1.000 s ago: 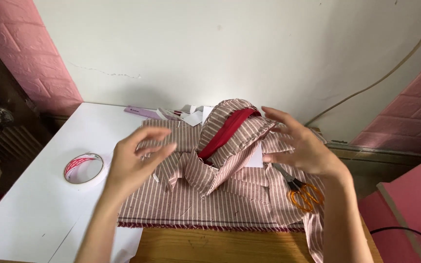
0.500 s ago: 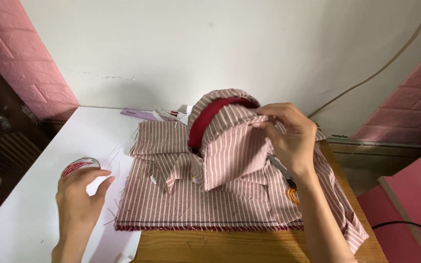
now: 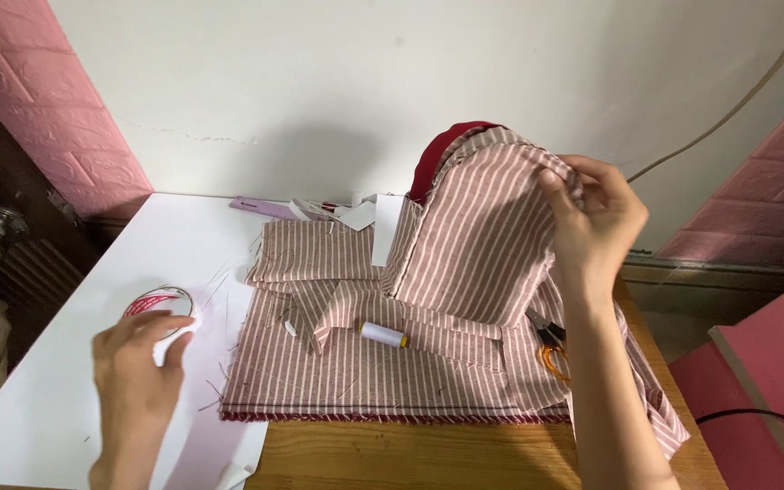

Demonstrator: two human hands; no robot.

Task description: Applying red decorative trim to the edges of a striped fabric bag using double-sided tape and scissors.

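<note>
My right hand (image 3: 592,213) pinches the top edge of a pink-and-white striped fabric piece (image 3: 483,231) with a red lining (image 3: 437,154), holding it upright above the table. More of the same striped cloth (image 3: 365,372) lies flat beneath it, with a small white thread spool (image 3: 383,334) resting on it. My left hand (image 3: 133,363) rests on the white tabletop, fingers curled over a roll of clear tape (image 3: 161,304) with red markings.
Scissors with orange handles (image 3: 551,349) lie partly under the cloth by my right forearm. Paper scraps (image 3: 365,218) and a lilac strip (image 3: 260,207) sit at the back. The white board (image 3: 74,399) meets bare wood (image 3: 428,454) in front. Pink brick panels flank the wall.
My left hand let go of the fabric and moved left and down to the tape roll. My right hand lifted the striped piece upright, uncovering the thread spool.
</note>
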